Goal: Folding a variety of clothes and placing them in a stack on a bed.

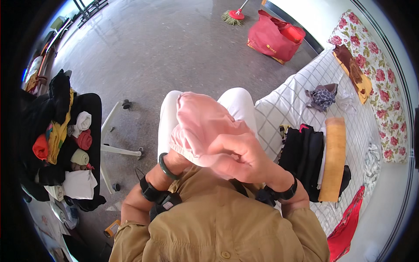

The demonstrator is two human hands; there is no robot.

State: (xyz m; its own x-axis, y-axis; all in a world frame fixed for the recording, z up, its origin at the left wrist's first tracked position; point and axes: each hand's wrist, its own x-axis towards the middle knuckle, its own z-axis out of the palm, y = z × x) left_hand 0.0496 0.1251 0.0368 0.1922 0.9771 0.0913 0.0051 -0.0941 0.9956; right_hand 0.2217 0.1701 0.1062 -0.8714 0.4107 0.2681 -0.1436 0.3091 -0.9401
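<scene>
Right fingers (231,144): pinching pink cloth (203,118)
Left hand (175,162): inside it, cannot tell grip
Bed (281,95): edge beside right knee (238,99)
Floor (148,52): stretches between bed and heaped chair (95,113)

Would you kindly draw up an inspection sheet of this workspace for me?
Surface: white quilted bedspread with grey diamond lines.
Handled item: pink elastic-edged garment, rumpled, above white trousers.
Clutter: rolled clothes on black chair; folded black clothes on bedspread.
Hands: left hand largely hidden by the garment; right hand against it, fingers curled, grip unclear.
Cables: thin dark strand beside left wristband, possibly a cable.
Surroundings: red bag and broom on grey floor; floral pillow at far right.
</scene>
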